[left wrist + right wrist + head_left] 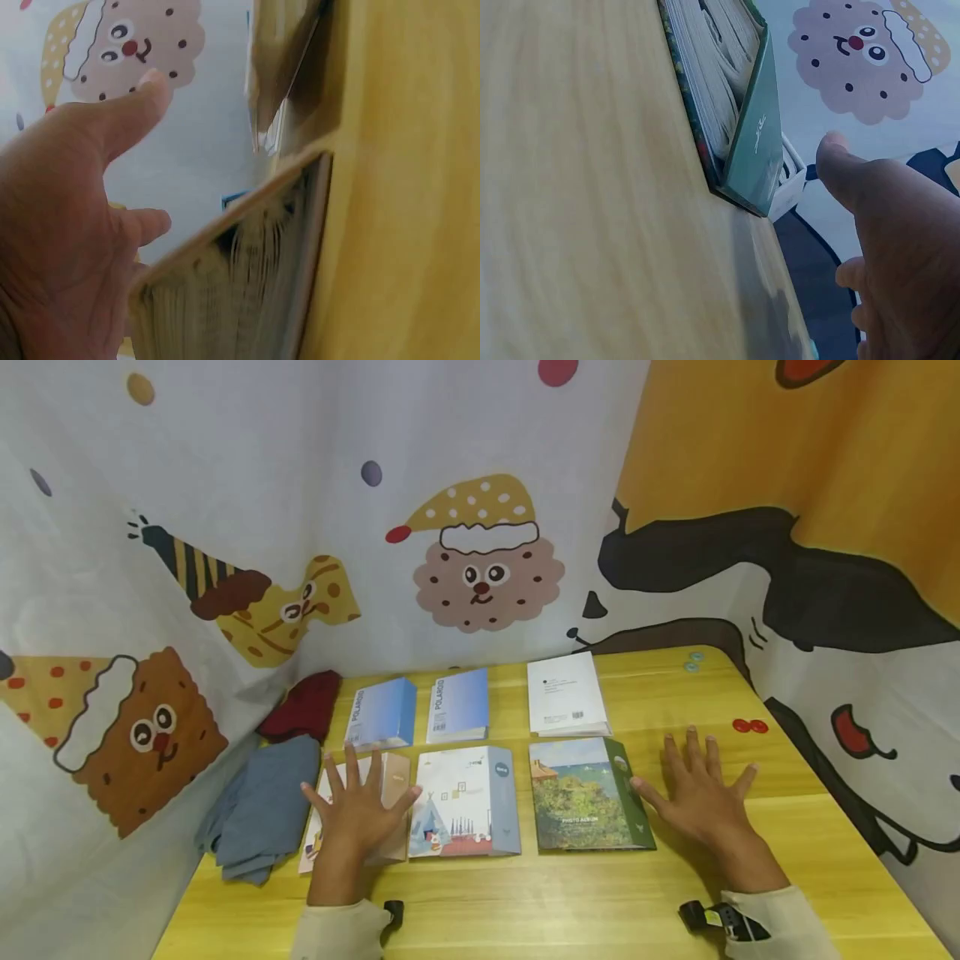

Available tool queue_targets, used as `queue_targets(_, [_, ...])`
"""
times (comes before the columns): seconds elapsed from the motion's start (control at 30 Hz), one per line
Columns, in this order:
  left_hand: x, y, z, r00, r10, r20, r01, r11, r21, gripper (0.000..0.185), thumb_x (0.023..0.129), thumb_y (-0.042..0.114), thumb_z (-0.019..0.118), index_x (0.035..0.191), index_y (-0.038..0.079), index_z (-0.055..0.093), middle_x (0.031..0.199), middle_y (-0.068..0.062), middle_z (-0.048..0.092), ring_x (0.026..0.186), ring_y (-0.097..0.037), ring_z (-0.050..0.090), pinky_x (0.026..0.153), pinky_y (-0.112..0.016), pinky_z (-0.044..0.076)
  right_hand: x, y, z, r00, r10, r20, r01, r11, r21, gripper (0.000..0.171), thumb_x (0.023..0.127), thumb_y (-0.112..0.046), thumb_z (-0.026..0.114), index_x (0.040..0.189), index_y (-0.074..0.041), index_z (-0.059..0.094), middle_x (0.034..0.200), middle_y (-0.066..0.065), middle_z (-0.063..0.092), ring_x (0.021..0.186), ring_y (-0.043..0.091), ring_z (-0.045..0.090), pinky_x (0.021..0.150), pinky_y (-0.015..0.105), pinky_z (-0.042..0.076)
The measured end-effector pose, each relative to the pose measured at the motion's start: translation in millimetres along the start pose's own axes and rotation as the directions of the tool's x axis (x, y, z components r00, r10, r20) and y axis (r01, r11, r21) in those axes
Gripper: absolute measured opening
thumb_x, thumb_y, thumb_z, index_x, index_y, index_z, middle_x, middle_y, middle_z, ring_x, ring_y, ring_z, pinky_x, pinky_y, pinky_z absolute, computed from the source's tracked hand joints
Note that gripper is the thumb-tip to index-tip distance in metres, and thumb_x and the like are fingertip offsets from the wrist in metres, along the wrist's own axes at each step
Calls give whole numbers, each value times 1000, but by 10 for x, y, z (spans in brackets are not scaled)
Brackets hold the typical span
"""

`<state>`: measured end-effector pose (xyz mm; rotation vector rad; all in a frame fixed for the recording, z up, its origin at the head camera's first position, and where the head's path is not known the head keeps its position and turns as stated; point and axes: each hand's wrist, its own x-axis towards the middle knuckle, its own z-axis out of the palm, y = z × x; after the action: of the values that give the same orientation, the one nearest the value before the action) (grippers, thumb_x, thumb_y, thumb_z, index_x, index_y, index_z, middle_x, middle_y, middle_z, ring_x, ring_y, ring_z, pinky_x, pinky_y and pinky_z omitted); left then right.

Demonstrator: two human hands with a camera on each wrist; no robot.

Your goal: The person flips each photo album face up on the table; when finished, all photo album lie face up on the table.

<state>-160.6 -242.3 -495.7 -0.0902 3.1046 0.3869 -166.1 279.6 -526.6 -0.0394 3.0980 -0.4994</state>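
Six photo albums lie in two rows on the yellow wooden table (570,893). My left hand (358,806) lies flat with spread fingers on the beige album (393,785) at the front left; that album's page edges (240,292) show in the left wrist view beside my left hand (75,225). My right hand (701,797) rests flat on the table, fingers spread, just right of the green landscape album (588,793). Its green spine (757,150) appears in the right wrist view, left of my right hand (900,240). A white tent album (465,802) sits between the two.
In the back row lie two blue albums (382,714) (459,706) and a white one (566,693). Grey-blue cloth (262,806) and dark red cloth (303,706) lie at the left edge. Small red discs (750,726) and pale blue ones (693,660) sit far right. Cartoon curtains enclose the table.
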Motion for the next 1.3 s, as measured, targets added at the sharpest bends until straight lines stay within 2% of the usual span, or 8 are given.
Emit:
queue_targets(0.17, [-10,184,12,998,65,-26,-65,998,5,110,97,88,48,177,18,18,184,-25,-5,166,-61,-9,117,-93,-13,42,-12,-17,999,-50,4,50,998,35,107,103,-79,47,175,-6,18,182,29,-3,166,61,-3,109,97,-17])
queue_targets(0.33, [-68,576,29,977,204,-53,-204,979,17,108,95,85,55,177,23,21,184,-22,2,167,-58,-5,121,-92,-3,170,-9,12,989,-144,17,141,980,144,100,105,-69,56,176,-9,19,184,25,0,168,56,-3,113,96,-14])
queue_targets(0.43, [-120,873,62,953,300,-45,-301,954,5,105,94,82,61,175,24,27,185,-19,4,168,-56,0,125,-89,3,281,10,51,978,-208,21,198,956,218,94,106,-61,62,175,-9,23,184,25,8,169,55,1,115,94,-11])
queue_targets(0.67, [-241,1501,204,864,503,36,-501,864,-46,99,98,73,65,175,21,30,185,-18,10,169,-53,11,130,-78,21,483,85,157,957,-289,-15,278,904,326,77,107,-43,69,168,-5,41,176,30,30,166,56,16,120,91,-1])
queue_targets(0.8, [-288,1786,252,831,551,73,-548,834,-61,97,99,72,66,175,24,30,185,-16,14,168,-50,19,130,-70,32,549,115,168,951,-307,-47,302,879,370,69,106,-36,73,163,-5,50,172,32,38,163,59,24,121,90,0])
queue_targets(1.0, [-319,2070,369,820,563,102,-560,826,-63,95,97,75,66,173,26,35,183,-16,19,167,-48,26,127,-63,42,629,178,196,942,-333,-49,321,844,429,64,103,-30,78,159,-7,57,169,31,43,161,60,26,123,87,-6])
queue_targets(1.17, [-350,2226,464,811,570,135,-567,821,-61,95,97,79,63,172,27,38,183,-16,22,165,-50,28,126,-62,44,639,196,191,938,-345,-25,320,839,441,64,101,-30,80,158,-9,58,169,33,42,160,62,26,125,85,-9])
queue_targets(1.3, [-369,2318,555,799,581,155,-587,809,-7,95,97,82,59,172,30,36,183,-15,23,164,-50,31,126,-58,45,637,206,206,935,-353,-25,327,835,443,64,100,-29,81,157,-10,60,168,33,44,160,62,27,125,85,-9])
